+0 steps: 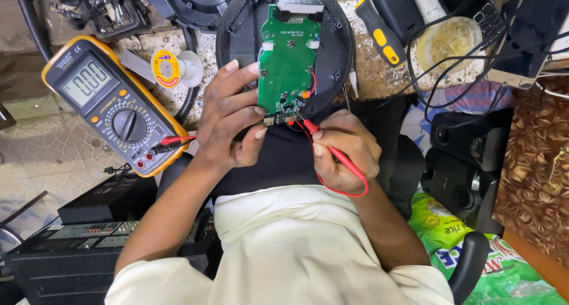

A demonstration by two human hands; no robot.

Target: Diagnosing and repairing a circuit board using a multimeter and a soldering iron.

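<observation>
Fingers [261, 110] gripping one circuit board [287, 62], one red probe [332, 151]

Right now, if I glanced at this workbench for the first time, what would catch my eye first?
Most likely the bright green circuit board at top centre, lying on a round black housing. The left hand steadies its lower edge while the right hand presses a red probe to the board's bottom end. Next is the yellow-cased multimeter at left, with a solder spool beside it.
</observation>
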